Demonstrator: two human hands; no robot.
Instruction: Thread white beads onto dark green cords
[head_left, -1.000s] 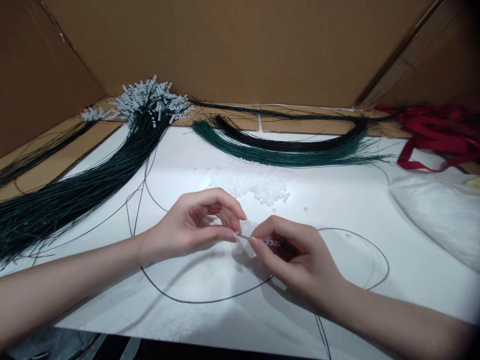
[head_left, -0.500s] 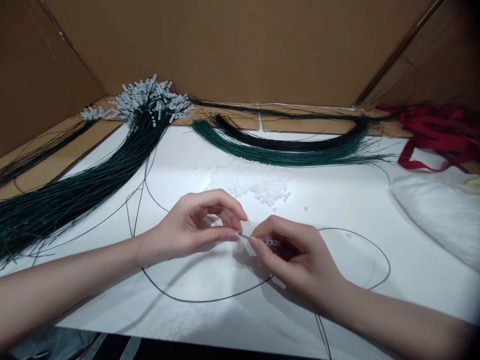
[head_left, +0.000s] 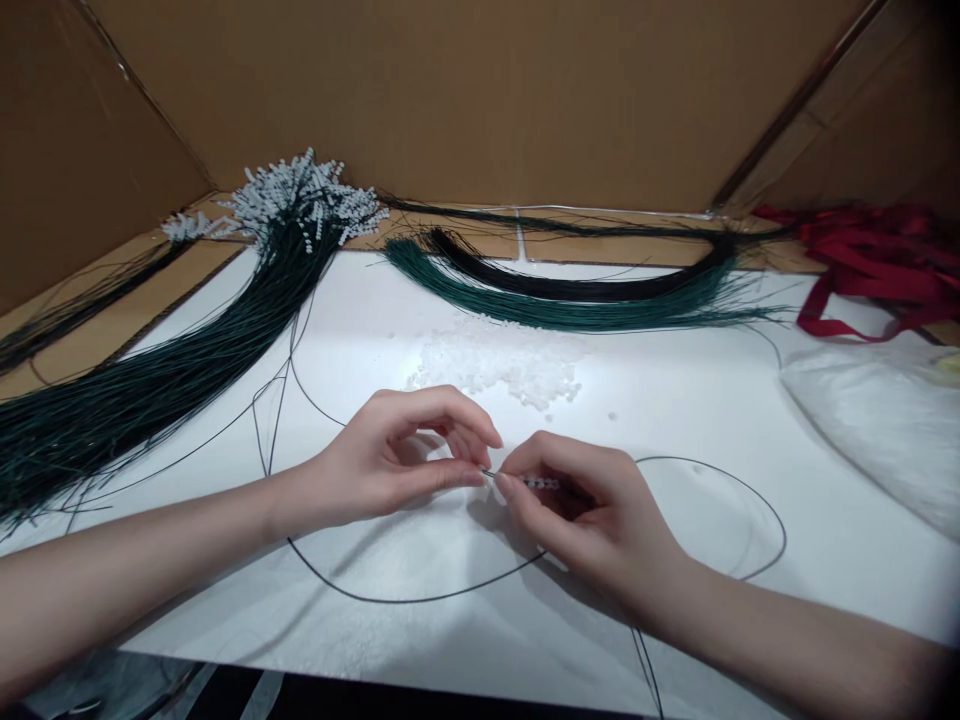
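Observation:
Between my fingertips runs a short stretch of dark, thin wire. My right hand pinches it with thumb and index finger, and a short row of small white beads on it shows inside the curled fingers. My left hand is at the wire's other side, its thumb pressed toward the curled fingers at the wire tip, while the index finger arches above, apart from the thumb. The left grip is partly hidden. A long loop of wire hangs below both hands and another curves out right of my right hand.
Loose white beads lie behind my hands on the white board. Bead-tipped dark green wires fill the left side. Black and green wire bundles lie behind. Red ribbon and a clear plastic bag are right; cardboard walls enclose it.
My left hand has shifted slightly right and down, closer to my right fingertips, so less wire shows between them. My right hand has stayed nearly still.

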